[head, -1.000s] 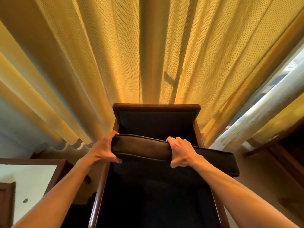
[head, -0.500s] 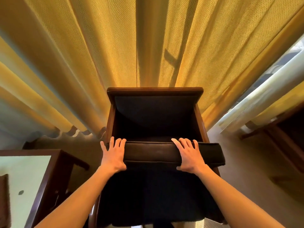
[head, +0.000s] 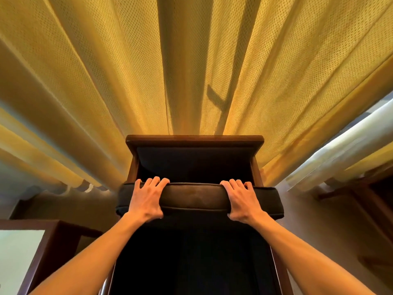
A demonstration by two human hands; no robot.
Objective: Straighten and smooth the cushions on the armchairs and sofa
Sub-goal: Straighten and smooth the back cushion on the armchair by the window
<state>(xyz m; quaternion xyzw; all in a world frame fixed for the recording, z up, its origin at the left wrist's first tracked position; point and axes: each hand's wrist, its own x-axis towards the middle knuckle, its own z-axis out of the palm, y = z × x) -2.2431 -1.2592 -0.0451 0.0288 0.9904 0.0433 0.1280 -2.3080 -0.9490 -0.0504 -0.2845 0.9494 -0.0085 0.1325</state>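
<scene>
Cushion [head: 196,196] lay crosswise on armchair [head: 194,141], left hand [head: 146,198] and right hand [head: 240,199] gripping its front edge, apart.

Cushion [head: 197,195] showing dark brown with a faint worn lighter patch mid-panel, darker piping lines running along its edges. Armchair [head: 193,139] frame reading reddish dark-brown wood; its upholstery looking near black, maybe deep navy, can't tell. Curtain [head: 102,81] glowing mustard yellow, fine dotted mesh weave all over, folds shading to ochre. Second drape [head: 348,150] at right showing pale cream-white. Side surface [head: 20,254] at left reading pale greenish-white inside a dark wood border.
</scene>
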